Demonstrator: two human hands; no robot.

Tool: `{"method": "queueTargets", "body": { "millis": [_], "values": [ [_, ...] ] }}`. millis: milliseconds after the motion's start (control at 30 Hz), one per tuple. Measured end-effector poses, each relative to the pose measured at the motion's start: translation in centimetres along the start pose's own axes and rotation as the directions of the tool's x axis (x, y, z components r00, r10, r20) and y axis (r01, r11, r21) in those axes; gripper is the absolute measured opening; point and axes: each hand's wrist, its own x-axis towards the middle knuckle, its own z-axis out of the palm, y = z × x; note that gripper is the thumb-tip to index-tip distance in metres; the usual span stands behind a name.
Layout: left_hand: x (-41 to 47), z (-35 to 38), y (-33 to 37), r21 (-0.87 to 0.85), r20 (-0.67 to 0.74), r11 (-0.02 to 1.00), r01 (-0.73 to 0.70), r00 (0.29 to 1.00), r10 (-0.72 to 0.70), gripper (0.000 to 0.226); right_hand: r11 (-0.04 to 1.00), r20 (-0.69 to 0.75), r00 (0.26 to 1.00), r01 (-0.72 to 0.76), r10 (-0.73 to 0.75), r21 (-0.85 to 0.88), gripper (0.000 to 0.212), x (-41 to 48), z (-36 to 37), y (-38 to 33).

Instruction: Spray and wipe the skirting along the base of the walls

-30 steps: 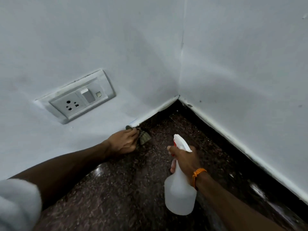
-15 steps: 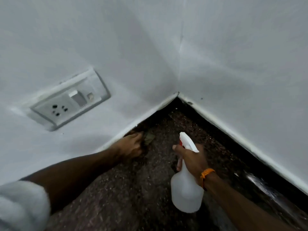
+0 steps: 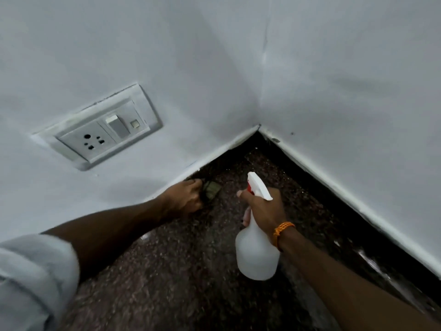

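Left hand (image 3: 185,199): I read it as clenched round a cloth (image 3: 212,188), pressing it to the skirting (image 3: 207,168) at the foot of the left wall.
Cloth: dark, greenish and bunched. Part of it shows past the fingers on the corner side.
Right hand (image 3: 265,211): grasps the neck of a bottle (image 3: 256,256), just right of the cloth and not touching it.
Bottle: white, with its body hanging below the hand. The white-and-red spray head (image 3: 259,186) points towards the corner.
Skirting: a dark band under the white wall edge, along both walls.
Floor (image 3: 191,271): dark speckled stone. I see a shine near the right wall.
Band (image 3: 282,229): orange, on the right wrist.
Socket (image 3: 100,132): white plate with a switch, on the left wall above the left hand.
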Motion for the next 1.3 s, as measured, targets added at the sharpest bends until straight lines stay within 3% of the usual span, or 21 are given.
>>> {"method": "queueTargets", "body": {
  "millis": [167,267,367,467,633,767,833,933,1033,1167,1300],
  "values": [
    [-6.7,1.0,3.7,-0.014,0.200,0.998,0.058,0.978,-0.054,0.021,0.998,0.029,1.000,0.007,-0.006,-0.059,0.023,-0.4,0.0,-0.2],
    [-9.3,2.2,3.6,0.104,0.195,0.988,0.111,0.972,-0.130,0.005,0.994,0.050,0.999,0.000,0.006,-0.109,0.023,-1.4,0.8,0.2],
    [-10.7,3.1,3.9,0.173,0.201,0.979,0.104,0.970,-0.139,0.009,0.991,0.084,0.995,-0.050,0.060,-0.122,0.027,-3.2,1.9,0.8],
    [-11.6,3.5,4.2,0.197,0.228,0.974,0.107,0.962,-0.152,0.012,0.980,0.124,0.977,-0.157,0.173,-0.124,0.018,-4.4,3.3,1.5],
    [-12.0,2.3,2.9,0.217,0.218,0.973,0.075,0.968,-0.123,0.012,0.959,0.140,0.950,-0.270,0.281,-0.089,0.032,-4.4,5.7,2.7],
    [-7.5,1.8,1.4,0.001,0.198,0.989,0.149,0.969,-0.146,0.008,0.965,0.170,0.952,-0.263,0.256,0.016,0.052,-4.5,6.2,2.4],
    [-3.0,1.4,0.7,-0.020,0.184,0.998,0.066,0.981,-0.062,0.010,0.969,0.145,0.960,-0.245,0.239,0.029,0.060,-4.1,5.5,1.9],
    [2.3,-0.2,-0.9,0.053,0.235,0.998,-0.042,0.972,0.029,0.014,0.974,0.077,0.972,-0.225,0.223,0.013,0.039,-3.5,4.4,1.4],
    [0.9,-1.6,-1.6,0.100,0.164,0.993,-0.064,0.985,0.047,0.011,0.983,0.047,0.982,-0.184,0.184,0.000,0.016,-3.3,3.9,1.1],
    [-6.1,6.0,2.8,0.082,0.279,0.996,0.035,0.959,-0.056,0.029,0.983,0.071,0.981,-0.175,0.179,-0.062,0.022,-4.3,4.5,0.9],
    [-8.4,7.9,3.7,-0.003,0.344,1.000,-0.003,0.939,0.004,0.026,0.981,0.100,0.977,-0.180,0.187,-0.074,0.024,-5.2,5.9,0.7]
  ]
}}
